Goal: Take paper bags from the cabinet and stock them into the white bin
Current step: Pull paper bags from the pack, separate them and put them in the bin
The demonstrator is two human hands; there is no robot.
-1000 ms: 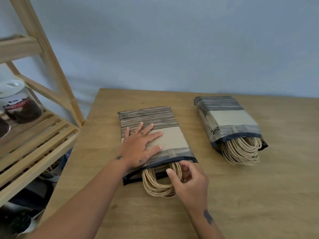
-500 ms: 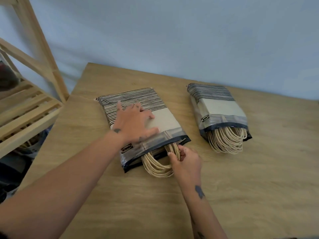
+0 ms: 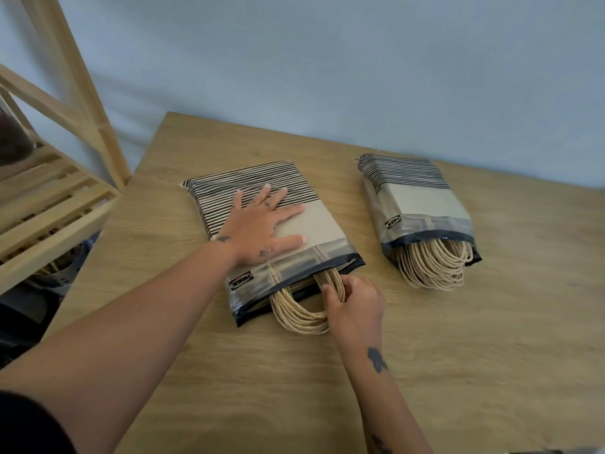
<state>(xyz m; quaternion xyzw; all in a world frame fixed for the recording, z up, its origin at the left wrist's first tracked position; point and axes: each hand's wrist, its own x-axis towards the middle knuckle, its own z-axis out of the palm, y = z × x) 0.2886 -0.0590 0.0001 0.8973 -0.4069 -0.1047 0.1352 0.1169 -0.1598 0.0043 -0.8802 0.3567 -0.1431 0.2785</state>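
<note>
A head-worn camera looks down on a light wooden desk (image 3: 327,388) pushed against a pale blue wall (image 3: 327,60). Two bundles of folded paper bags lie flat on the desk, each wrapped in a clear plastic sleeve with a dark band at its open end. The nearer pack of paper bags (image 3: 316,224) lies left of centre, turned slightly at an angle. The half nearer the wall shows black and tan stripes, and the half nearer the person is plain tan. The person's left hand (image 3: 258,224) rests palm down on top of this pack, fingers straight and spread, pressing it against the desk and gripping nothing. A bunch of twisted paper handles (image 3: 294,317) loops out of the pack's open end onto the desk. The right hand (image 3: 355,303) is at that end, its fingers and thumb curled and pinching the right side of the handles just where they leave the sleeve (image 3: 294,267). A small black brand label (image 3: 241,279) shows through the plastic near the left forearm. The second pack (image 3: 422,201) lies to the right, well apart from the first and closer to the wall, with the same stripes, the same kind of label, and its own thick bunch of handle loops (image 3: 432,267) spilling toward the person. Neither hand touches it. At the left edge of the view stands a pale wooden shelf unit (image 3: 49,204) with slatted shelves and a diagonal brace, just beside the corner of the desk. Dark objects below its shelves are too blurred to identify.
</note>
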